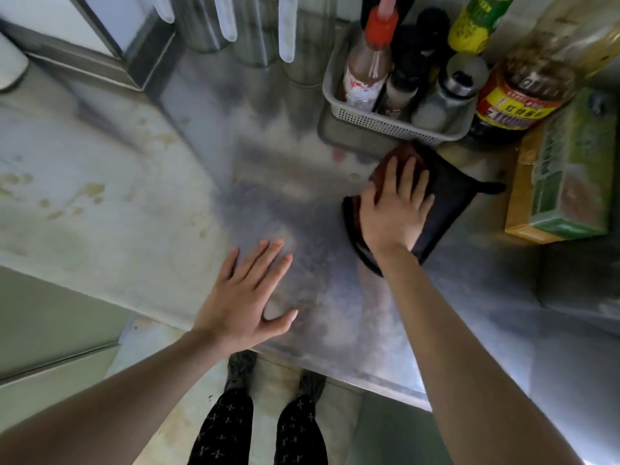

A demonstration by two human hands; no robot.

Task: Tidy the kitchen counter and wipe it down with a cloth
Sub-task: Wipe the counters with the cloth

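Left hand lies flat on steel counter, fingers straight, holding nothing, beside yellow stains. Right hand presses dark cloth flat-fingered, near bottle basket. Bottles look tidied and wiping seems midway, with the stains not yet wiped.

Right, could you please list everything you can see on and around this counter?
counter: one, steel grey, middle
cloth: one, dark with a reddish patch, right of centre
basket: one, grey, perforated, back right
red-capped bottle: one, brownish, basket's left end
shaker: one, pale, metal lid, basket's right end
sauce bottle: one, dark, red-yellow label, right of basket
yellow-green bottle: one, far back right
box: one, green, right edge
canisters: about three, steel, along the back
left hand: flat on bare counter
right hand: flat on cloth
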